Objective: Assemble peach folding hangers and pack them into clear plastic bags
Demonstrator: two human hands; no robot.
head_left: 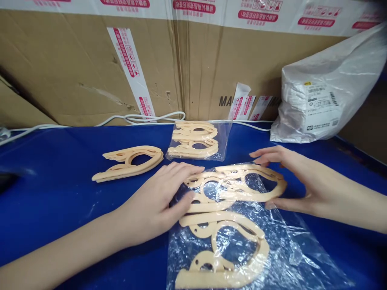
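Beige folded plastic hangers (223,278) lie inside a large clear plastic bag (287,241) at the front centre. Another beige hanger piece (273,193) lies at the top of this bag, overlapping the others. My right hand (290,177) curves around its rounded end, thumb below and fingers above. My left hand (163,201) rests at the bag's left edge, thumb and fingers on the bag over the hangers' left ends. Further back, a smaller clear bag (222,145) holds more folded hangers (196,151). A loose folded stack of hangers (133,171) lies left of it.
The blue table (45,209) meets tall cardboard boxes (90,68) with white and red tape. A white cable (115,119) runs along the back edge. A white plastic-wrapped parcel (320,104) stands at the back right. Something dark (6,181) shows at the left edge.
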